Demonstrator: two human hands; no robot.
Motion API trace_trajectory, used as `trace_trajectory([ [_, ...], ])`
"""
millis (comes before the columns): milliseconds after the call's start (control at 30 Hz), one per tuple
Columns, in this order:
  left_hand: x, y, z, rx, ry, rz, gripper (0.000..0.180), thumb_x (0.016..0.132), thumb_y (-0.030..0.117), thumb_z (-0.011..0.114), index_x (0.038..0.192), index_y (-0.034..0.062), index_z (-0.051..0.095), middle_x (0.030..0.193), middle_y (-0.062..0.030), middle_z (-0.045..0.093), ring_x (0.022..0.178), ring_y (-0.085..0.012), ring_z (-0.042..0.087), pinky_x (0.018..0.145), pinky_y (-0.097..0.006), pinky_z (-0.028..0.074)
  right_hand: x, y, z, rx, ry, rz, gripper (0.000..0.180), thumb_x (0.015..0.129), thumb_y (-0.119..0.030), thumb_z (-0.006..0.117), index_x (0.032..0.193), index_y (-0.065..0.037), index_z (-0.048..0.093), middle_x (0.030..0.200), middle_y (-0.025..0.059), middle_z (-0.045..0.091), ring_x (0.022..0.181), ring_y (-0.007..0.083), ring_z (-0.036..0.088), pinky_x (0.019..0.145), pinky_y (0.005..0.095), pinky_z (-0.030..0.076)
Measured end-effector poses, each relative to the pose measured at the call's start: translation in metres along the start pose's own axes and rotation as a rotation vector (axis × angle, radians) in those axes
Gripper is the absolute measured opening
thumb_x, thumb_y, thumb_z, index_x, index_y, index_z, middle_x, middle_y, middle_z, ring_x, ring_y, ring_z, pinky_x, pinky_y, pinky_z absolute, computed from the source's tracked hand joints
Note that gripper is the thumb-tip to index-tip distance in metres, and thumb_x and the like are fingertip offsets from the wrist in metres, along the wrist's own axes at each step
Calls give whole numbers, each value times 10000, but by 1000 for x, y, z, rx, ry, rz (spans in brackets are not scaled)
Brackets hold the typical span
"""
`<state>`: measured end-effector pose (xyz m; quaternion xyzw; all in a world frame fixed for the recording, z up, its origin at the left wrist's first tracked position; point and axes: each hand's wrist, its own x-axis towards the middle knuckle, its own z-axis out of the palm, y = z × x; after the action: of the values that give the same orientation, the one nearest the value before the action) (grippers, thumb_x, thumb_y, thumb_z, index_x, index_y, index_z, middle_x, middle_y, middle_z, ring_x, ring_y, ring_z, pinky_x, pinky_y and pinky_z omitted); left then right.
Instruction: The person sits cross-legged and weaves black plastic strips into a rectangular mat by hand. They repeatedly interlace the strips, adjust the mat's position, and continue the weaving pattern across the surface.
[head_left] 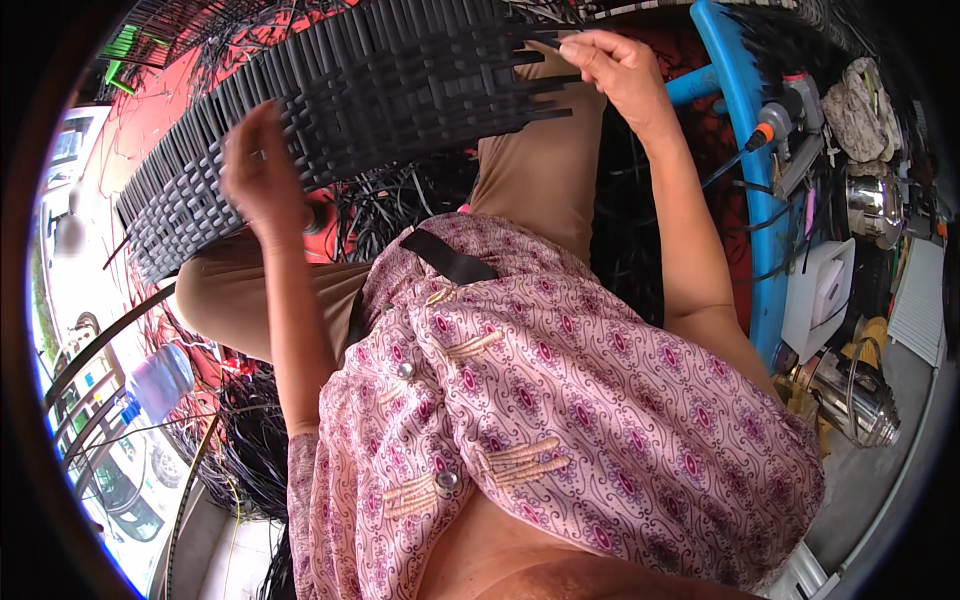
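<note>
A curved panel woven from dark grey plastic strips (pixel 390 95) lies across in front of my knees, with loose strip ends sticking out at its right edge. My right hand (pixel 622 78) is at that edge, thumb and fingers pinched on the end of a black strip (pixel 545 41). Over the left part of the weave is my left hand (pixel 262 175), raised and smeared by motion. Its fingers look bent, but I cannot make out whether they hold anything or touch the panel.
Heaps of loose black strips (pixel 380 215) lie on the red floor around my legs. At the right stands a blue plastic frame (pixel 765 230). Beyond it are a power tool (pixel 785 120) with an orange part, a crumpled cloth (pixel 862 110) and a metal flask (pixel 855 400). A clear plastic jug (pixel 160 382) is at the left.
</note>
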<state>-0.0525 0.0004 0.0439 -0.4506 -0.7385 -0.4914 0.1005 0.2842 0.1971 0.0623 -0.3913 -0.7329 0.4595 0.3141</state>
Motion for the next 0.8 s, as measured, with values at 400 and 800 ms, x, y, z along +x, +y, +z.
trace_trajectory([
  [400, -44, 105, 59, -267, -755, -337, 395, 941, 168, 685, 1315, 40, 662, 753, -117, 716, 692, -127, 685, 676, -293, 538, -5, 14, 28, -122, -118, 89, 252, 916, -278, 734, 1004, -46, 783, 771, 34, 727, 658, 96, 623, 638, 266, 505],
  [800, -56, 107, 63, 90, -770, 21, 547, 957, 276, 683, 1455, 109, 529, 756, -152, 699, 641, -308, 678, 602, -409, 524, -1, 9, 40, -181, -64, 40, 220, 892, -256, 749, 946, -46, 787, 782, 68, 746, 663, 128, 651, 658, 291, 524],
])
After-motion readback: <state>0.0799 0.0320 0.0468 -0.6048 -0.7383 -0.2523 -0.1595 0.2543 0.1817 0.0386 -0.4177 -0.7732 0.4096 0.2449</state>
